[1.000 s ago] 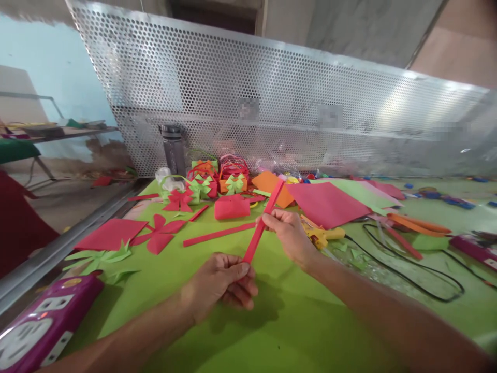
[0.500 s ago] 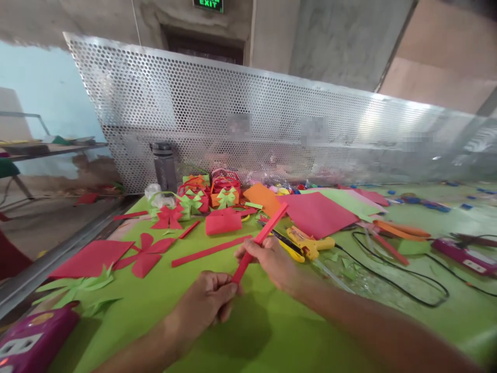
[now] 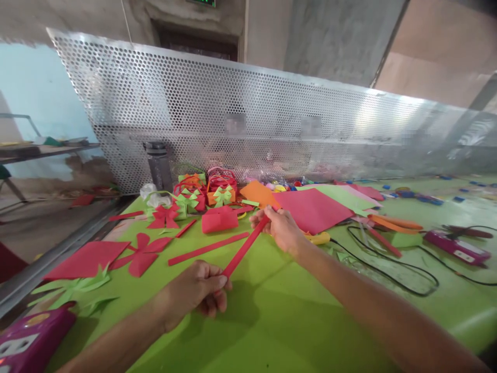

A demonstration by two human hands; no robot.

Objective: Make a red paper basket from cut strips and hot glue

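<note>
A narrow red paper strip slants between my two hands above the green tabletop. Its near end is pinched in my left hand, between thumb and fingers. My right hand grips the strip close to its far end, fingers closed round it. Another red strip lies flat on the table just beyond my left hand. Behind it rests a folded red paper piece. The yellow glue gun is mostly hidden by my right hand and forearm.
Small paper bags with bows stand at the back beside a grey bottle. Red petal-shaped paper and a purple power strip lie left. Red sheets, a black cable and another power strip are right.
My right hand has slid up along the red strip towards its far end, now covering the glue gun. My left hand has shifted slightly left, still holding the near end.
</note>
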